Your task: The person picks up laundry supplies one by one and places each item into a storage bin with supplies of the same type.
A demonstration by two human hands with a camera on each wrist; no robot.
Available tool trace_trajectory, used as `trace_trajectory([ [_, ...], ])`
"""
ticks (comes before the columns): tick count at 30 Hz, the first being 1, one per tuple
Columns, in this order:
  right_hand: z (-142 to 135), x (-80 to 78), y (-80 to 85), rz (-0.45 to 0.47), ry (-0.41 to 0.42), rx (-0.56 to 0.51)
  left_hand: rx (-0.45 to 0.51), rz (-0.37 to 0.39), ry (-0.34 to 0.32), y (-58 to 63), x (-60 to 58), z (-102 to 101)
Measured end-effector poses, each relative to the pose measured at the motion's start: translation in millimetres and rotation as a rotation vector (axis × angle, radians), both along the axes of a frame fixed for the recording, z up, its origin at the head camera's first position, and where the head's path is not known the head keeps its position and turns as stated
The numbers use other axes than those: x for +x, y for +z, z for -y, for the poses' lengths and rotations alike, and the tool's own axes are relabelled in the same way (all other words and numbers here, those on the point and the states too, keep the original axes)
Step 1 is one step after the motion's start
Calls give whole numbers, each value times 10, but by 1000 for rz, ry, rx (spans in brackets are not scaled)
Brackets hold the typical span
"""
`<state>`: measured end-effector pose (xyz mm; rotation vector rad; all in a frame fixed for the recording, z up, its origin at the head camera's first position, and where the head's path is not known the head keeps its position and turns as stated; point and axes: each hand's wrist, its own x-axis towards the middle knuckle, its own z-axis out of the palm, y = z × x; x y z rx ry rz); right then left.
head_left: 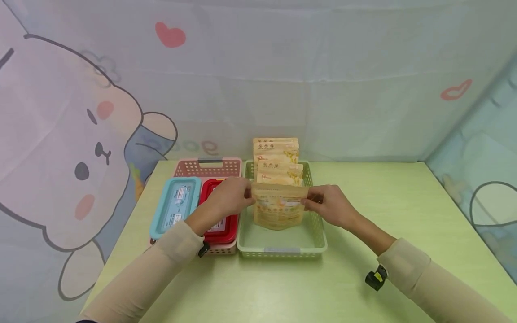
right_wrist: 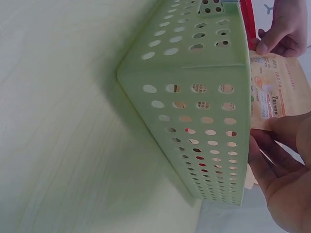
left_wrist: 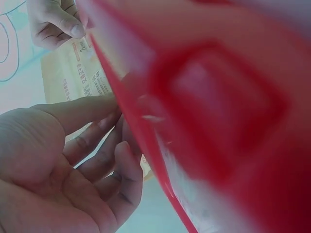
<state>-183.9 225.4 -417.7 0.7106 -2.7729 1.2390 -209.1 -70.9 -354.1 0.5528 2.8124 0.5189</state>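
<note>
Both hands hold one tan printed pouch point(head_left: 278, 208) upright by its sides, over the green perforated basket point(head_left: 282, 254). The left hand point(head_left: 234, 195) pinches its left edge; the right hand point(head_left: 332, 204) pinches its right edge between thumb and fingers. Behind it, several similar tan pouches point(head_left: 276, 152) stand in a row at the back of the same basket. In the right wrist view the pouch point(right_wrist: 277, 87) shows beyond the basket wall point(right_wrist: 194, 116), a hand at each side. A red lid fills much of the left wrist view, hiding the left fingertips.
Left of the green basket stands a pink basket point(head_left: 208, 167). It holds a red-lidded box point(head_left: 232, 231) and a light-blue-lidded box point(head_left: 177, 204), which overhangs its left side. A printed curtain point(head_left: 323, 89) hangs behind the pale green table point(head_left: 379, 193).
</note>
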Motion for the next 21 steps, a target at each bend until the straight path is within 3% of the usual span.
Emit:
trace_trajectory([
  [14,-14,54,34,10,22,41,122,62,-98,11,34,52],
  [21,-110,40,185,-5,49,32,147,20,-182,89,44,121],
])
